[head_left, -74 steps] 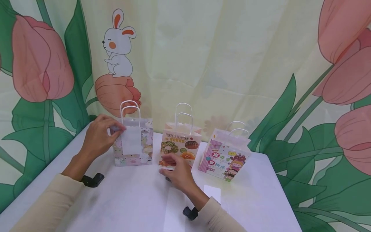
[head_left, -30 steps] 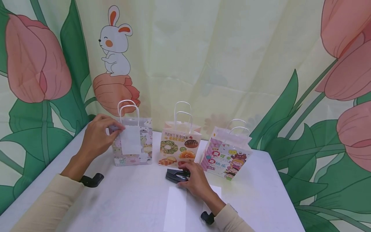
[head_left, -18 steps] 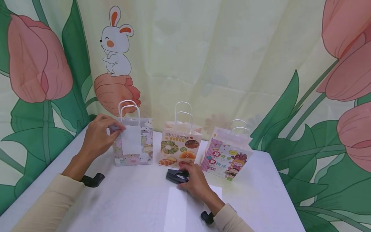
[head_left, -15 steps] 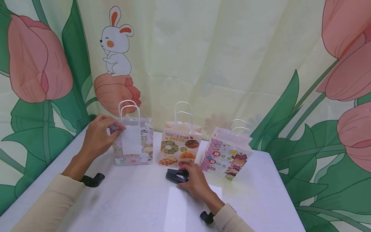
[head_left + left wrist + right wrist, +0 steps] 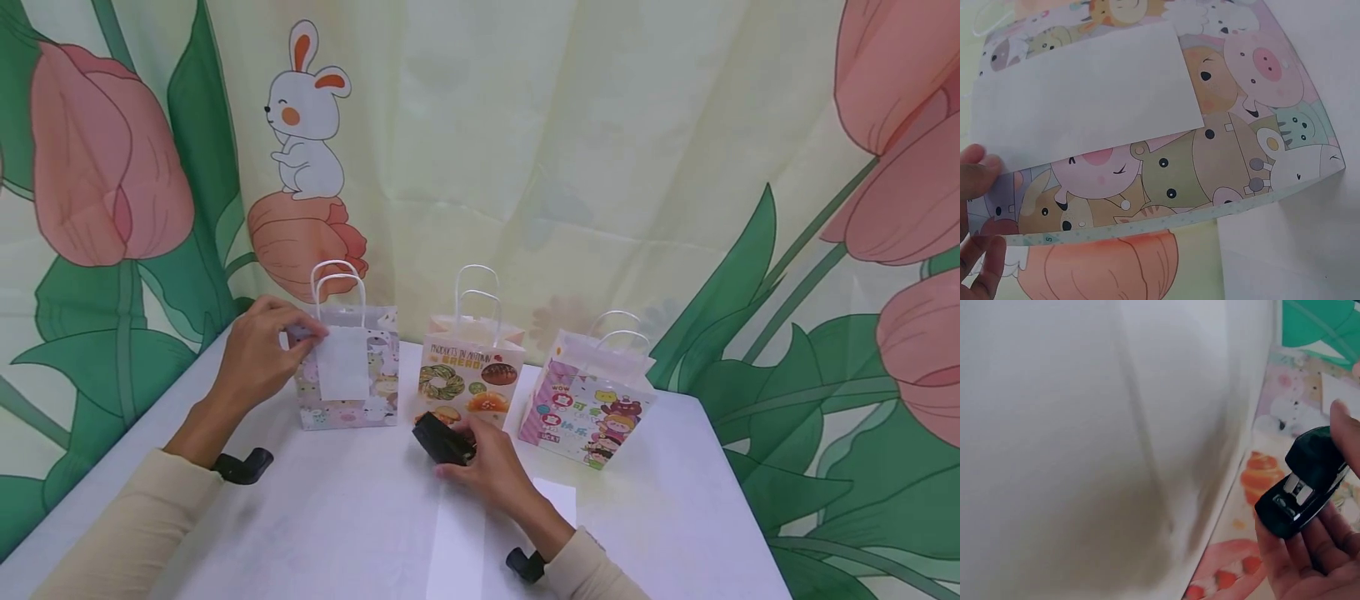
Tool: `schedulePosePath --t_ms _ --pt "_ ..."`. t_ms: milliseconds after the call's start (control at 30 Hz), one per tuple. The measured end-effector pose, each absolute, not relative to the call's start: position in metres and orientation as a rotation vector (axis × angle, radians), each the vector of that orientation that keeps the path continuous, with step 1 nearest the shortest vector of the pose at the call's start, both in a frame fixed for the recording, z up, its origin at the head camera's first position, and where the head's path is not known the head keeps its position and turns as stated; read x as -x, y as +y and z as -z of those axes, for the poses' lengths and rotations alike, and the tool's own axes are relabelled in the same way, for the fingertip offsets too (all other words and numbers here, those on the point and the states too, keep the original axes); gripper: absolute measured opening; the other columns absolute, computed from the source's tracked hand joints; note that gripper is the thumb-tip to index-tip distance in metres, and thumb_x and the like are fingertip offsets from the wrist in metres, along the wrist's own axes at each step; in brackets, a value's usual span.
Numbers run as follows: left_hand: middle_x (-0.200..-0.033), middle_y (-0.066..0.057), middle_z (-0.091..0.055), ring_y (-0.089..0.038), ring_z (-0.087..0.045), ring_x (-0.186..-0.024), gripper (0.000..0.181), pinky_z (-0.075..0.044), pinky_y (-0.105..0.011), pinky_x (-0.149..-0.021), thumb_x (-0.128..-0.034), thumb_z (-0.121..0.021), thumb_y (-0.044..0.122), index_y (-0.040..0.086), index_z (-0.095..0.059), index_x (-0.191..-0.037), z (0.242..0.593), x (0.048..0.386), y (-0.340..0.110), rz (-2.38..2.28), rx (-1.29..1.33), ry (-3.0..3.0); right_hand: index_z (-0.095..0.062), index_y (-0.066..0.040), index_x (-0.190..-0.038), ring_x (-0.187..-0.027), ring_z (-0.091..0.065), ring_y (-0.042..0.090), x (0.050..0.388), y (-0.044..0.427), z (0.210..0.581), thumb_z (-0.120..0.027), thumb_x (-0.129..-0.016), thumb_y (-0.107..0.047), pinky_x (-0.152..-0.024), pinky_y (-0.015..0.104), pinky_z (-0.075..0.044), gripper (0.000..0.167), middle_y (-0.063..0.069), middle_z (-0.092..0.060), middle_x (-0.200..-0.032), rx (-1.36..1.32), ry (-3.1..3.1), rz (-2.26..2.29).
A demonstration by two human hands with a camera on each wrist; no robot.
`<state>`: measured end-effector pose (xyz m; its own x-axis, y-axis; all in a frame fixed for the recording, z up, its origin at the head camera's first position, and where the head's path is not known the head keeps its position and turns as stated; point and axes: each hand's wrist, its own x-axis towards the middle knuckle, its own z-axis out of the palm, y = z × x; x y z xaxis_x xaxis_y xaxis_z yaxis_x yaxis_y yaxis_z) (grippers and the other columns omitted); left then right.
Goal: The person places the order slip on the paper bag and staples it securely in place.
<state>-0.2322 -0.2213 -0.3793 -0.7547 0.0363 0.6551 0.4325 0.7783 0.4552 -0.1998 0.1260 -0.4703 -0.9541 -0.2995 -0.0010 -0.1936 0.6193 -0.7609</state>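
At the left stands a paper gift bag (image 5: pixel 382 375) printed with cartoon animals and fitted with white twisted handles. Against its front, near the top, lies a white paper slip (image 5: pixel 343 363). My left hand (image 5: pixel 262 343) pinches the slip and the bag's upper left edge between thumb and fingers; the left wrist view shows the slip (image 5: pixel 1085 94) flat on the animal print. A black stapler (image 5: pixel 441 438) is in my right hand (image 5: pixel 489 467), raised off the table before the middle bag. In the right wrist view the stapler (image 5: pixel 1310 475) sits between thumb and fingers.
A bread-print paper bag (image 5: pixel 472 367) stands in the middle, and a pink cartoon bag (image 5: pixel 585 408) at the right. White paper strips (image 5: pixel 456 550) lie on the white table (image 5: pixel 337 517) near my right forearm. A tulip-print curtain (image 5: pixel 525 150) hangs behind.
My right hand reached the stapler, took hold of it, and has now lifted and tilted it slightly to the left. My left hand keeps its pinch on the slip and bag.
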Motion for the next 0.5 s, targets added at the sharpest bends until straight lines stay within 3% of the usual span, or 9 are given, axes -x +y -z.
schedulePosePath --t_ms 267,500 --pt "-0.098 -0.015 -0.071 -0.027 -0.058 -0.100 0.018 -0.061 -0.053 -0.072 -0.0823 -0.088 -0.001 0.004 -0.084 -0.099 0.379 0.231 -0.222 0.817 0.349 -2.309 -0.065 -0.020 -0.127 -0.113 -0.063 0.018 0.195 0.109 0.458 -0.095 -0.081 -0.029 -0.100 0.042 -0.057 0.056 -0.001 -0.070 -0.121 0.459 2.596 1.398" --pt "-0.107 -0.019 -0.069 -0.034 -0.062 -0.102 0.020 -0.063 -0.062 -0.074 -0.0819 -0.088 -0.003 0.001 -0.083 -0.101 0.379 0.229 -0.221 0.822 0.342 -2.302 -0.061 -0.024 -0.128 -0.115 -0.064 0.017 0.192 0.095 0.447 -0.094 -0.082 -0.030 -0.106 0.046 -0.058 0.056 -0.003 -0.067 -0.121 0.482 2.518 1.488"
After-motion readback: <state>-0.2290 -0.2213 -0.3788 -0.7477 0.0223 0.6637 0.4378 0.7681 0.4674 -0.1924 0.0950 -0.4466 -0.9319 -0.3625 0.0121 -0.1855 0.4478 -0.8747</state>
